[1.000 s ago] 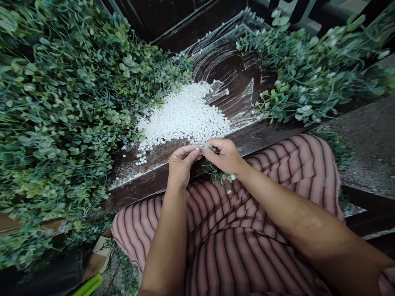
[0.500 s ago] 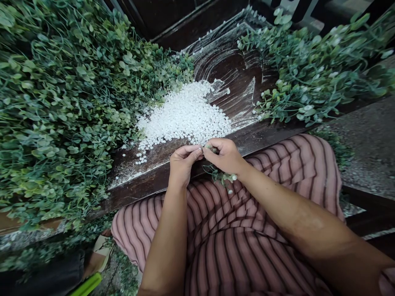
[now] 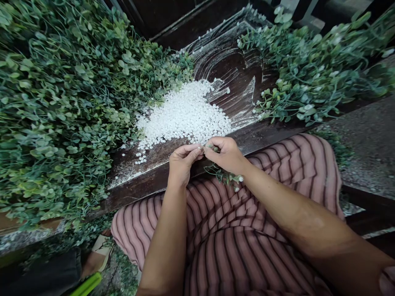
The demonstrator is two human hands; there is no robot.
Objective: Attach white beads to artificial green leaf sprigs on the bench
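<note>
Over the front edge of a dark wooden bench (image 3: 135, 187), my two hands meet at the fingertips. My right hand (image 3: 227, 155) is closed in a pinch on a sprig of artificial greenery (image 3: 226, 177), whose leafy stems hang below the palm with small white tips. Thumb and forefinger of my left hand (image 3: 181, 162) are pressed together against the sprig's end; whatever tiny thing is between them is too small to make out. Just beyond the hands lies a spread heap of small white beads (image 3: 188, 113) on the bench top.
A big mass of artificial greenery (image 3: 68, 94) covers the left side. More sprigs with white tips (image 3: 314, 78) lie at the right. White powder streaks (image 3: 247, 111) mark the wood. A bright green object (image 3: 88, 284) is at the lower left, beside dark cloth (image 3: 58, 269).
The hanging stems of the sprig have swung slightly to the right, towards my right wrist. Both hands stay fingertip to fingertip in nearly the same place.
</note>
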